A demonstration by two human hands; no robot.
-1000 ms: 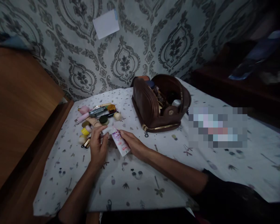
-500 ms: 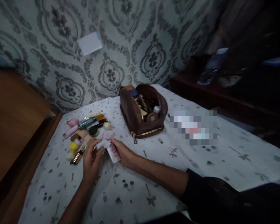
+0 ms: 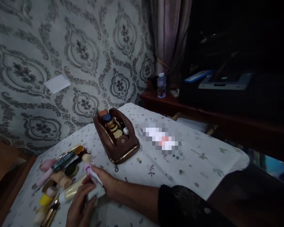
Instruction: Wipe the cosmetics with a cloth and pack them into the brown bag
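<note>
My right hand (image 3: 106, 181) is closed around a white tube (image 3: 92, 175) with purple print, tilted over the near part of the table. My left hand (image 3: 81, 200) has its fingers curled at the tube's lower end, on a pale, thin piece (image 3: 97, 191) that looks like a tissue. Just left of my hands lie a gold tube with a white cap (image 3: 72, 190), a dark round jar (image 3: 71, 169), a beige tube (image 3: 61, 179) and a yellow-lidded item (image 3: 46, 199). Behind my right hand stands an open brown cosmetics bag (image 3: 125, 154) holding several jars and compacts.
A patterned white cloth (image 3: 189, 170) covers the table. A blurred-out item (image 3: 161, 137) lies right of the bag. Farther back, a water bottle (image 3: 161, 85) stands on a dark red ledge (image 3: 149, 97). A pink brush-like item (image 3: 44, 178) lies at the left.
The view has swung right, so the bag and the cosmetics sit farther left and lower. The tube is still in my right hand; my left hand has shifted to its lower end.
</note>
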